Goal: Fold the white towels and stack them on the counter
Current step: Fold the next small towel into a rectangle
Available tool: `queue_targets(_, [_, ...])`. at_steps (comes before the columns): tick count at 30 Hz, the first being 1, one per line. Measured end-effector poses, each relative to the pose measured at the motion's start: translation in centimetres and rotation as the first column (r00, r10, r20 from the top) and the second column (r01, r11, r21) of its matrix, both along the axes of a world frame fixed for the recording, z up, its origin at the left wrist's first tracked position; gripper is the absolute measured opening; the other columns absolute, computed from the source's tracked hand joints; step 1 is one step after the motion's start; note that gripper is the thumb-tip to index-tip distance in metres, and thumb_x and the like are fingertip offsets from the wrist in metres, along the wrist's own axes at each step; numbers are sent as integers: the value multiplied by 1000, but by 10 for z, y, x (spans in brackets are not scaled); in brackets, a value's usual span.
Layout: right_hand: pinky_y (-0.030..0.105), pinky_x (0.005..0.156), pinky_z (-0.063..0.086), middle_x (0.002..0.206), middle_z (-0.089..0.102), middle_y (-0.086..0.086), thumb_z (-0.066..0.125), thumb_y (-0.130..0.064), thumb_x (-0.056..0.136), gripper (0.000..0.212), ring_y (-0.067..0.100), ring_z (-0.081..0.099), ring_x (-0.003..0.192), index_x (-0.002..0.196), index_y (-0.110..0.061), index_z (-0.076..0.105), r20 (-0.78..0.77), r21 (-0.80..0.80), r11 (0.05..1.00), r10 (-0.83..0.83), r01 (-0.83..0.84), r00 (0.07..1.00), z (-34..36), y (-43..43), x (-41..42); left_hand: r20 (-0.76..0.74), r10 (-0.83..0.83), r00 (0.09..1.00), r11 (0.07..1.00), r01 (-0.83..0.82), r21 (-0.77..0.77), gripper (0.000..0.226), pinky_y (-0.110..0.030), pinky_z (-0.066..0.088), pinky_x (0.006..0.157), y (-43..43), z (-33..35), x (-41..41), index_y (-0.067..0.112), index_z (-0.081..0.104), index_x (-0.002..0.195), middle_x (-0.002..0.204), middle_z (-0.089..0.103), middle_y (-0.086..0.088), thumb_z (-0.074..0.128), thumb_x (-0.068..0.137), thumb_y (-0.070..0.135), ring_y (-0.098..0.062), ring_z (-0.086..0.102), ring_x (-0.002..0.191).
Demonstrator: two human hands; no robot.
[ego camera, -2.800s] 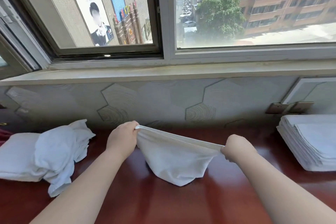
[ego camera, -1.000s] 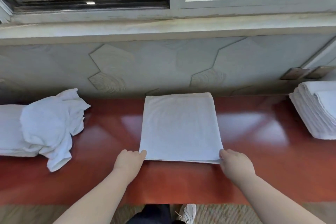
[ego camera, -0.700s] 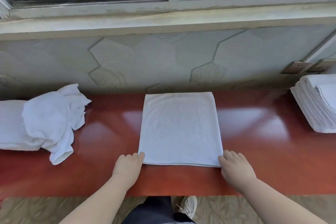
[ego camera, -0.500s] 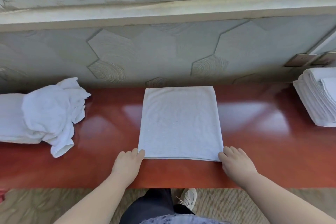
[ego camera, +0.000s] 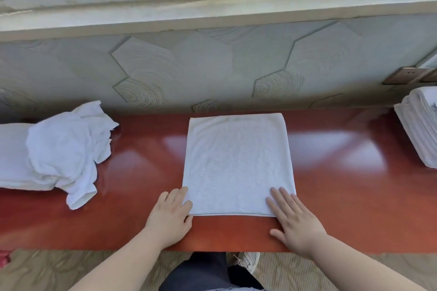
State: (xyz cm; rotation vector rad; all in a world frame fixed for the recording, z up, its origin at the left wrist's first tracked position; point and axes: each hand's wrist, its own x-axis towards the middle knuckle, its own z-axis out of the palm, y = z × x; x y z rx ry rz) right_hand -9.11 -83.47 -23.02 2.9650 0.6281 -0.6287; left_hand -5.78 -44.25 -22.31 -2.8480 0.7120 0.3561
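1. The white towel (ego camera: 237,163) lies flat on the red-brown counter (ego camera: 331,196). It is folded to an almost square shape, and its far edge is close to the wall.
2. The left hand (ego camera: 169,216) rests at the near left corner of this towel. Its fingers are straight and relaxed, touching the edge, and they grip nothing.
3. The right hand (ego camera: 295,222) lies flat on the near right corner of the towel, with fingers stretched and a little spread, only pressing the cloth.
4. To the left of the towel, well apart, is a crumpled heap of towels (ego camera: 61,149).
5. To the right of the towel, well apart, is a neat stack of folded towels (ego camera: 421,130), partly cut by the frame.
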Motion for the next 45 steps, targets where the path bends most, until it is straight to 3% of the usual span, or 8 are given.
queue_targets(3, [48, 116, 20, 164, 31, 17, 42, -71, 92, 86, 35, 24, 152, 154, -12, 43, -14, 18, 1000, -20, 21, 1000, -5, 5, -3, -17, 89, 996, 989, -90, -121, 42, -46, 40, 104, -17, 4, 24, 14, 71, 104, 148, 52, -17, 41, 90, 40, -35, 56, 129])
queue_targets(6, [49, 121, 8, 170, 6, 14, 27, -72, 96, 86, 37, 3, 157, 162, -17, 20, -53, 61, 993, -93, 96, 994, -5, 31, 28, -85, 139, 987, 973, -152, -175, 58, -46, 16, 127, -48, -2, 76, 18, 40, 153, 171, 10, -11, 32, 103, 45, -28, 13, 157])
queue_targets(8, [48, 124, -7, 168, -23, 7, 10, -71, 96, 82, 30, -24, 154, 162, -24, -7, -21, 95, 986, -136, 138, 990, -7, 49, 63, -133, 161, 978, 961, -186, -205, 67, -41, -4, 128, -66, -9, 117, 21, 14, 163, 171, -14, -3, 30, 105, 49, -22, -10, 158])
queue_targets(11, [46, 124, -16, 161, -39, -1, -2, -71, 95, 79, 24, -39, 148, 156, -28, -24, 28, 114, 977, -182, 178, 983, -11, 70, 121, -137, 152, 979, 963, -178, -204, 76, -40, -9, 127, -83, -24, 170, 20, 5, 165, 171, -16, 1, 31, 103, 56, -21, -14, 158])
queue_targets(19, [48, 127, -5, 170, -18, -4, 8, -72, 98, 75, 20, -25, 154, 163, -35, -2, 42, 146, 989, -6, 0, 999, -52, 70, 210, -59, 140, 988, 975, -148, -165, 91, -53, 0, 127, -77, -69, 190, 22, 3, 165, 172, -14, -2, 30, 92, 69, -27, -18, 157])
queue_targets(25, [52, 126, -4, 171, -12, 2, 13, -68, 97, 75, 30, -13, 156, 162, -34, 2, 45, 92, 758, -651, 646, 757, -60, 28, 246, -90, 159, 983, 975, -171, -144, 92, -56, 0, 126, -73, -70, 190, 23, 0, 165, 170, -21, 0, 28, 92, 70, -28, -24, 155])
queue_targets(42, [52, 127, 5, 171, -1, 3, 29, -65, 96, 75, 27, -6, 157, 162, -36, 8, 156, 155, 810, -586, 566, 795, -68, 26, 247, -105, 214, 971, 925, -236, -299, 72, -47, 0, 127, -73, -67, 220, 25, 19, 164, 173, 0, 3, 27, 101, 59, -19, -5, 159])
queue_targets(45, [51, 127, 3, 171, -1, 3, 29, -65, 95, 75, 29, -5, 157, 162, -36, 9, 164, 159, 810, -585, 564, 794, -69, 26, 247, -86, 360, 929, 895, -370, -251, 70, -47, -1, 128, -56, -66, 248, 26, 14, 164, 173, 0, 3, 23, 102, 56, -21, -4, 159])
